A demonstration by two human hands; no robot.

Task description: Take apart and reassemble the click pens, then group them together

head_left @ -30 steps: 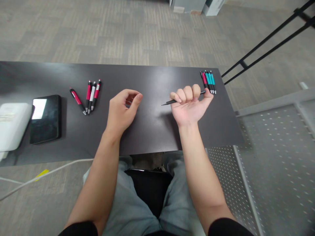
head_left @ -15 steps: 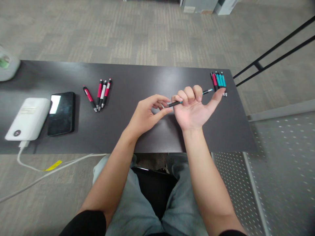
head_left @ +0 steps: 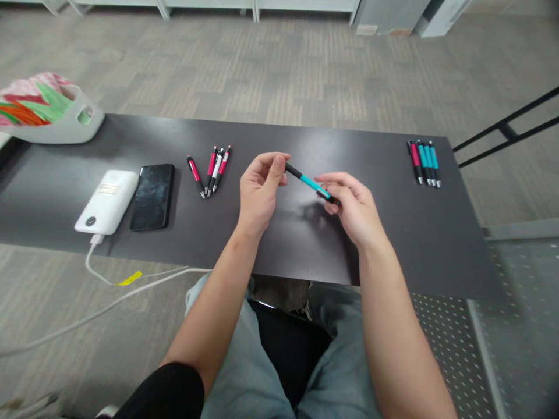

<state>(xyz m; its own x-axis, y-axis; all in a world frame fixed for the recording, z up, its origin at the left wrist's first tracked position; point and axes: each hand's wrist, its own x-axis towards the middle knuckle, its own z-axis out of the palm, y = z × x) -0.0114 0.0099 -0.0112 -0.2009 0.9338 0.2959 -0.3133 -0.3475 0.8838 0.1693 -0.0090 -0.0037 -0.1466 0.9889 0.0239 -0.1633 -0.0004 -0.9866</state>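
Within table edges, hands hold 1 teal pen.

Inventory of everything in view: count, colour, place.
Held pen: 1, turquoise and black, between hands
Turquoise pens: 3, turquoise and black, table's right end
Pink pens: 4, pink and black, three left, one right
White pen: 1, white and black, left group
Phone: 1, black, left on table
Power bank: 1, white, left of phone
Cable: count unclear, white with yellow tag, lower left
Basket: 1, white, filled, far left
Table: 1, dark, centre
Carpet: grey, behind table
Rails: 2, black, upper right
Perforated panel: count unclear, grey, lower right
Furniture: count unclear, white, grey, top
Sleeve: 1, black, bottom
Trousers: 1, blue, bottom
Left hand: 1, at held pen's grip end
Right hand: 1, at clip end
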